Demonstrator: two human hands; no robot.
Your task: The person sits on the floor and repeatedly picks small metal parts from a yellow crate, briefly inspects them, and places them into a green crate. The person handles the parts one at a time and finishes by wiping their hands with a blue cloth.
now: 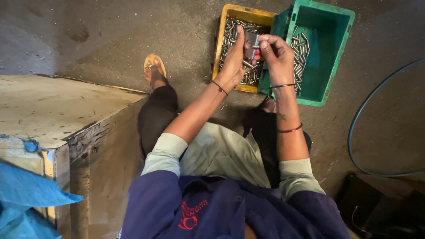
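Note:
My left hand (233, 59) and my right hand (274, 51) meet over two crates on the floor. Between them I hold a small grey metal gauge block (252, 44), the left palm behind it and the right fingertips pinching its top. A short metal pin (248, 64) lies against my left palm. Below sits a yellow crate (221, 37) full of small shiny metal pins. Beside it a green crate (341, 40) is tilted, with a smaller heap of pins (301, 48) at its left side.
A worn metal-edged workbench (53, 115) stands at my left, with blue cloth (22, 194) at its near corner. My sandalled foot (155, 71) rests on the concrete floor. A dark hose (367, 106) curves at the right, above a black object (380, 208).

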